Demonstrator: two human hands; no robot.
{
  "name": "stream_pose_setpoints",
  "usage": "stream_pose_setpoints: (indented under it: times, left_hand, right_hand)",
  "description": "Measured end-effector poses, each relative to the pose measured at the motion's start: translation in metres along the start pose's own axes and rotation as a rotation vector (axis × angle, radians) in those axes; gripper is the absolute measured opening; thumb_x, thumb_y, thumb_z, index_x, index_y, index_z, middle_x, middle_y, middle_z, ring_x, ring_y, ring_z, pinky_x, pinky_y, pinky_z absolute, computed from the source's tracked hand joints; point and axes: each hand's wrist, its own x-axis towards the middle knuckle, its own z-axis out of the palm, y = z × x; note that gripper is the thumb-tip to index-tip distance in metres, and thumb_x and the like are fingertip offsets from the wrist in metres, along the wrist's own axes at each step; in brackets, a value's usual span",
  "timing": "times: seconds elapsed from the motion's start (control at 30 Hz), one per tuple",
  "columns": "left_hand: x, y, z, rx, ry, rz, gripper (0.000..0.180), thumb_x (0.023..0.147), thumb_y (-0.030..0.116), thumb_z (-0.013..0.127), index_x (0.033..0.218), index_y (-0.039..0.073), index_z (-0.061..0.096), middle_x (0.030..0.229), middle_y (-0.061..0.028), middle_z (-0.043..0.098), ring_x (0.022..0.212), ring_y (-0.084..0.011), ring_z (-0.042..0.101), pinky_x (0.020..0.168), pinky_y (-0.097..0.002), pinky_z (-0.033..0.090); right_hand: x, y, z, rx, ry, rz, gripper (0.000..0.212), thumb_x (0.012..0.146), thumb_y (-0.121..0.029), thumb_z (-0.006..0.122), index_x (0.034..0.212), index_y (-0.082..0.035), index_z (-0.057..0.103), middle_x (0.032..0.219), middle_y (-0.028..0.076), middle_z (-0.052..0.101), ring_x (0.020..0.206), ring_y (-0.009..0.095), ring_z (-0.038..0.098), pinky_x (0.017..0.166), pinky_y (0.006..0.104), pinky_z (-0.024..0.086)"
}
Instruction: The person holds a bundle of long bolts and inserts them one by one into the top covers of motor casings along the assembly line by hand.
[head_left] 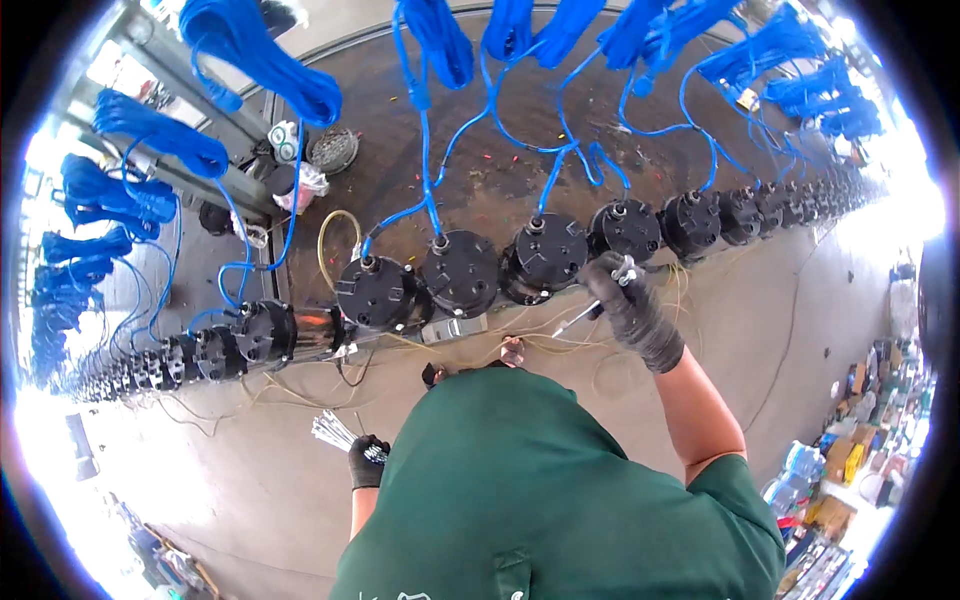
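Note:
My right hand [635, 315], in a dark glove, is closed around a slim silver tool [574, 321]. Its thin end points down and to the left, and a bright metal part [626, 271] shows above the fingers. This hand is next to the black round end cap [625, 228] of a cylinder in the row; I cannot tell whether they touch. Low on the left, beside my body, my gloved left hand [368, 461] grips a bundle of thin silver-white rods [334, 430]. The rods fan out past the fingers, away from the black cylinders.
Black capped cylinders [459, 272] line up across the view, with blue cables rising from their tops to hanging coils [437, 42]. Clear thin hoses [405, 343] trail in front. A dark bench surface [480, 165] lies behind. Boxes and bottles [840, 460] crowd the right side.

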Motion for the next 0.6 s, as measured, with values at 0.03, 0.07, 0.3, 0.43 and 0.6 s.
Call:
stream_pose_setpoints:
  times: [0.03,0.07,0.3,0.43,0.6]
  left_hand:
    - [0.0,0.0,0.0,-0.014,0.008,-0.001,0.006,0.077,0.01,0.064,0.08,0.007,0.059,0.075,-0.0061,0.061,0.071,-0.0254,0.06,0.072,-0.0436,0.055]
    - [0.0,-0.001,0.0,-0.034,-0.005,-0.026,0.005,0.078,0.01,0.063,0.08,0.007,0.059,0.075,-0.0058,0.061,0.071,-0.0248,0.06,0.072,-0.0432,0.055]
    - [0.001,-0.009,-0.008,-0.105,0.034,-0.025,0.006,0.077,0.008,0.062,0.082,0.009,0.058,0.075,-0.0037,0.062,0.069,-0.023,0.062,0.071,-0.0423,0.054]
    - [0.024,-0.017,-0.038,-0.151,0.075,-0.144,0.006,0.077,0.008,0.062,0.081,0.01,0.058,0.075,-0.0036,0.061,0.069,-0.0228,0.063,0.07,-0.0424,0.054]
    - [0.035,-0.023,-0.052,-0.164,0.052,-0.171,0.006,0.077,0.01,0.063,0.081,0.009,0.058,0.073,-0.0041,0.061,0.067,-0.0229,0.062,0.07,-0.0417,0.055]
  right_hand:
    - [0.004,-0.011,0.007,-0.107,-0.069,-0.197,0.016,0.1,-0.014,0.061,0.105,0.001,0.065,0.093,0.005,0.06,0.082,0.015,0.064,0.069,0.0307,0.052]
    - [0.007,-0.011,0.011,-0.111,-0.085,-0.199,0.016,0.1,-0.014,0.061,0.105,0.001,0.065,0.093,0.005,0.06,0.082,0.015,0.064,0.069,0.0307,0.052]
    - [0.019,-0.017,0.034,-0.281,-0.107,-0.332,0.012,0.095,-0.005,0.066,0.106,-0.002,0.067,0.093,0.009,0.063,0.082,0.018,0.065,0.073,0.0317,0.052]
    - [0.025,-0.016,0.044,-0.343,0.033,-0.278,0.01,0.095,-0.008,0.068,0.102,-0.003,0.07,0.085,0.01,0.069,0.074,0.022,0.066,0.069,0.0329,0.053]
    - [0.033,0.0,0.056,-0.451,0.184,-0.36,0.016,0.099,-0.017,0.067,0.102,-0.001,0.072,0.077,0.002,0.069,0.063,0.009,0.064,0.058,0.0277,0.051]
